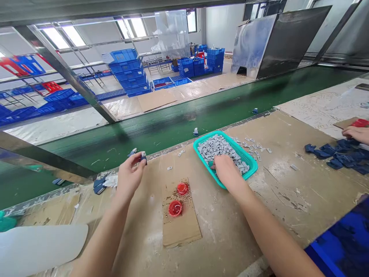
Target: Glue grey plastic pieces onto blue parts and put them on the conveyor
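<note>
My left hand [130, 175] is raised near the edge of the green conveyor belt [178, 123], its fingertips pinched on a small dark blue part [143, 156]. My right hand [226, 171] reaches into a teal plastic basket [248, 171] heaped with small grey parts [219, 148]; its fingers are curled down into the pile, and what they hold is hidden. Between my arms lies a strip of cardboard [180, 227] with two red caps [175, 207] on it.
Loose grey parts [255, 148] lie scattered right of the basket. A pile of dark blue parts [341, 156] lies at the right, with another person's hand [357, 134] beside it. Blue crates [129, 71] are stacked beyond the belt. A white plastic piece [40, 246] lies at lower left.
</note>
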Tool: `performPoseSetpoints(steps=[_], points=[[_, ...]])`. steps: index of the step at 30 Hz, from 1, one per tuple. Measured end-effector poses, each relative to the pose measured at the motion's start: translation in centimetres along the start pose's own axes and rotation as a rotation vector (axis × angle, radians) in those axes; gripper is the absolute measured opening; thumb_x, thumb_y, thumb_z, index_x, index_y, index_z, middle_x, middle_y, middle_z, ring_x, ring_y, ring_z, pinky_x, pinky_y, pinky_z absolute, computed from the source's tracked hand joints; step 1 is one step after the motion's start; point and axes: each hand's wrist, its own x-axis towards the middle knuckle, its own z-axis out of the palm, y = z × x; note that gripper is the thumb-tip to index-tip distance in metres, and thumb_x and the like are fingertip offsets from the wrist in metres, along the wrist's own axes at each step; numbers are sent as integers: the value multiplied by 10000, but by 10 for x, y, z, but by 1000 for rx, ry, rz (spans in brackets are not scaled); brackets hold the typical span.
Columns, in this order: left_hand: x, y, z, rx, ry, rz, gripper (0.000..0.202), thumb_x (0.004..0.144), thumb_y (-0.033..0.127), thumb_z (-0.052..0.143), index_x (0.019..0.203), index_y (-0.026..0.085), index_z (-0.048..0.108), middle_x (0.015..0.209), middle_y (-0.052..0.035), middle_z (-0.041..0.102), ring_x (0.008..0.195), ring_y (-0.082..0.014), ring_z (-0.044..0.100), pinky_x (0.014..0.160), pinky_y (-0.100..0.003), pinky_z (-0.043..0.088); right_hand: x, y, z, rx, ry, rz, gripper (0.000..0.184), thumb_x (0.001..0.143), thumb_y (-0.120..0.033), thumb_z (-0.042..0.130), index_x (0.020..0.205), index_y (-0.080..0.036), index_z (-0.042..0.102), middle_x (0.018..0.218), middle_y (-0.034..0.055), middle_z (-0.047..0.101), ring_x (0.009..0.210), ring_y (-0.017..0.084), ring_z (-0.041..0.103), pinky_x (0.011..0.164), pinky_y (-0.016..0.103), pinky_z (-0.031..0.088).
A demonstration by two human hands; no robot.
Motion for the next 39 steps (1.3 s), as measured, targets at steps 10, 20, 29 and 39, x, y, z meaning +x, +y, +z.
performPoseSetpoints(steps=[10, 20, 29, 39], points=[[-95, 46, -9, -801, -73, -380, 439, 564, 250, 827, 952, 181, 633, 981, -75, 705, 975, -216, 643, 866, -305, 511, -27, -7, -18, 702, -55, -300, 215, 933, -285, 438, 914, -204, 636, 873, 52, 665, 727, 177, 626, 679, 283, 460], [-118, 43, -6, -813, 12, -370, 343, 546, 185, 831, 830, 182, 638, 850, -38, 727, 855, -189, 679, 798, -274, 550, -45, -47, 27, 1161, -188, -262, 153, 794, -324, 629, 766, -179, 668, 687, 19, 671, 593, 142, 603, 493, 220, 467], [-123, 42, 4, -758, -8, -353, 372, 551, 198, 833, 862, 177, 629, 863, -44, 721, 859, -206, 682, 833, -323, 549, -41, -51, 47, 1157, -177, -140, 220, 731, -363, 696, 767, -146, 676, 678, 75, 700, 564, 176, 630, 521, 269, 490], [-132, 49, 13, -750, -63, -319, 323, 563, 176, 824, 829, 167, 641, 829, -35, 727, 806, -185, 693, 781, -274, 572, -51, -53, 28, 1453, -394, -120, 301, 702, -392, 746, 800, -116, 681, 729, 81, 708, 584, 113, 591, 536, 206, 460]])
